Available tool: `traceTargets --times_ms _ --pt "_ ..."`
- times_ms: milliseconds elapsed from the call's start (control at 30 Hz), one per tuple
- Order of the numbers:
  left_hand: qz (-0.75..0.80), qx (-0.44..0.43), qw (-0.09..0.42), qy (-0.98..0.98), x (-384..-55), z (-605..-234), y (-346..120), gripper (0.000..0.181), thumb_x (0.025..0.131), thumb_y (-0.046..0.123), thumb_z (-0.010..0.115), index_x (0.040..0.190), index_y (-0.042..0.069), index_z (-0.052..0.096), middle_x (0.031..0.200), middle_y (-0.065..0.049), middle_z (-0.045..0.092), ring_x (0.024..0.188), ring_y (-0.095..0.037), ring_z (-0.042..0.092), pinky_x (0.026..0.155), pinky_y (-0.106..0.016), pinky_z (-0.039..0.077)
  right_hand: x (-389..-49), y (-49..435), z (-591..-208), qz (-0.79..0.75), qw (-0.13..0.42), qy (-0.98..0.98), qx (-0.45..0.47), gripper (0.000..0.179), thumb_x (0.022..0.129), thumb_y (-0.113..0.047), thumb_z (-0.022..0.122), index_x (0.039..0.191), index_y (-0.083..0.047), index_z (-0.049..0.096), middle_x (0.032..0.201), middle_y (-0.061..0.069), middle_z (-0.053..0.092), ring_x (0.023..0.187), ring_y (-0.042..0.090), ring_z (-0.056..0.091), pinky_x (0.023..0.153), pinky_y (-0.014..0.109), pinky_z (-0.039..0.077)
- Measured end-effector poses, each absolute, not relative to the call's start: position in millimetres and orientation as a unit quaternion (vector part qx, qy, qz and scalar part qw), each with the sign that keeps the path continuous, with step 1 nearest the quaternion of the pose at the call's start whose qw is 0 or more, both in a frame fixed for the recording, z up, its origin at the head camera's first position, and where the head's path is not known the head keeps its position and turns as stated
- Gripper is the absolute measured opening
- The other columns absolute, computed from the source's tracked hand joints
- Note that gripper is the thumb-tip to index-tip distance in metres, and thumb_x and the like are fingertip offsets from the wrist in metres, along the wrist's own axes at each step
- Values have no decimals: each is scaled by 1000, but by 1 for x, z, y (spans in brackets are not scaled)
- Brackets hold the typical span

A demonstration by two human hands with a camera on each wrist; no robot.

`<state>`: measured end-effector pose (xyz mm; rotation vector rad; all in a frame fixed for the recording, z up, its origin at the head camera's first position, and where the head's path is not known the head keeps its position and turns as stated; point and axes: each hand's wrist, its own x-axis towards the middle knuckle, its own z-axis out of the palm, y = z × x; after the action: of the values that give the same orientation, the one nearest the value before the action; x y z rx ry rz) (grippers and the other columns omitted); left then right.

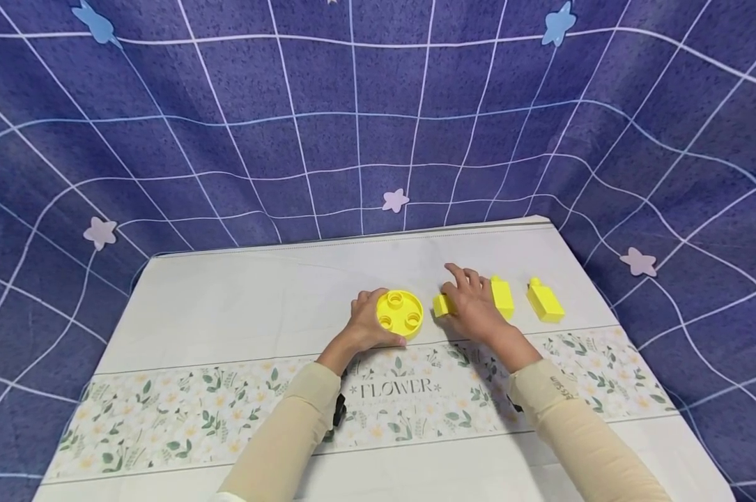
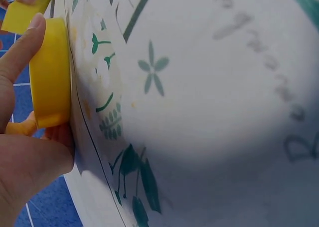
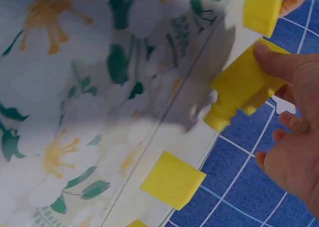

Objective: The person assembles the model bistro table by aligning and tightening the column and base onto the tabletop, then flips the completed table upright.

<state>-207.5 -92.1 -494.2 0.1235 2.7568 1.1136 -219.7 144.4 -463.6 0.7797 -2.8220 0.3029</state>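
Observation:
In the head view my left hand (image 1: 364,324) grips a round yellow base (image 1: 403,311) at its left side, thumb along the near edge. Three ringed sockets show on the base's upper face. The left wrist view shows that base (image 2: 51,77) edge-on, close against the tabletop. Just to the right, my right hand (image 1: 474,307) pinches a yellow block (image 1: 442,305) between thumb and fingers. A stepped round peg juts from one end of this block (image 3: 246,85) in the right wrist view. Part of the block is hidden behind the fingers.
Two more yellow blocks with pegs, one (image 1: 503,298) right beside my right hand and another (image 1: 545,303) farther right, lie on the white table cover (image 1: 227,307). A floral band with lettering crosses the cover. Blue gridded cloth (image 1: 327,139) rises behind and at the sides.

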Motion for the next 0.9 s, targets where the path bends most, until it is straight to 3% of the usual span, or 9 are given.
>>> traceTargets --times_ms 233,633,900 --pt "367 38 79 926 -208 -494 -92 112 38 41 86 134 26 31 119 -1 32 104 -18 27 87 -36 35 -218 142 -454 192 113 -942 249 36 67 -27 75 96 -13 58 138 9 24 116 32 25 84 47 23" --pt "375 38 78 923 -208 -492 -92 112 38 40 87 134 25 32 120 -1 33 103 -18 27 87 -36 35 -217 136 -450 343 137 -908 197 43 67 -36 75 103 -17 61 130 7 37 111 29 29 87 48 23" --pt "376 39 79 922 -207 -493 -91 110 39 40 87 133 27 32 119 -1 34 102 -17 28 85 -35 34 -211 125 -450 453 90 -866 192 39 68 -35 74 102 -19 64 128 3 40 114 23 23 91 51 18"
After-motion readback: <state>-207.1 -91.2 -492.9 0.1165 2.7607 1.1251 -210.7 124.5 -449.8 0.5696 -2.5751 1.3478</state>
